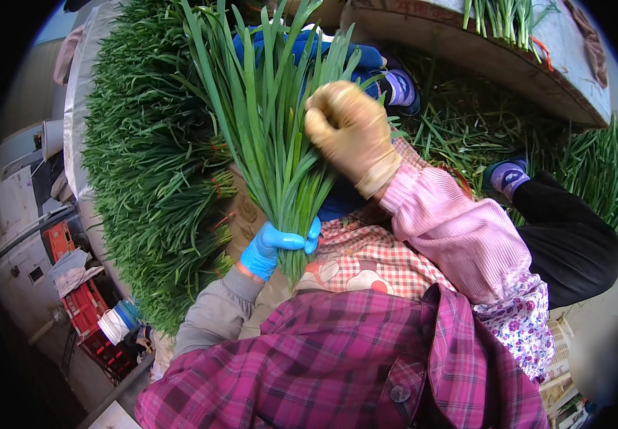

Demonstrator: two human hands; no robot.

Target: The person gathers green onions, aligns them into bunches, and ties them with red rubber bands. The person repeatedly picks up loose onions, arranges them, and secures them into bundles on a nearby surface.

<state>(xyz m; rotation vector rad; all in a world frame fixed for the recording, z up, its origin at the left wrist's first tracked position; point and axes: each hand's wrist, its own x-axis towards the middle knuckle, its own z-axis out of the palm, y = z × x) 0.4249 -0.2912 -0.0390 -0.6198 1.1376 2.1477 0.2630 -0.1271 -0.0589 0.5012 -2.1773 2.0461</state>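
A bunch of long flat green leaves, apparently garlic chives [271, 134], fans out upward in front of my body. Around its narrow stem end closes my left hand [274, 244], in a blue disposable glove, the thumb across the stems. My right hand [346, 128], in a pale yellowish rubber glove, is curled beside the right side of the leaves and looks slightly blurred. Its palm and fingertips are partly hidden, so whether it pinches a leaf is unclear. A red checked apron [373, 252] lies behind the stem ends.
Tied chive bunches [153, 187] are stacked along my left. Loose leaves [453, 128] litter the floor ahead. At the upper right, more chives [502, 21] rest on a pale slab [421, 37]; a further pile [603, 171] stands below it. Red crates [84, 305] are at far left.
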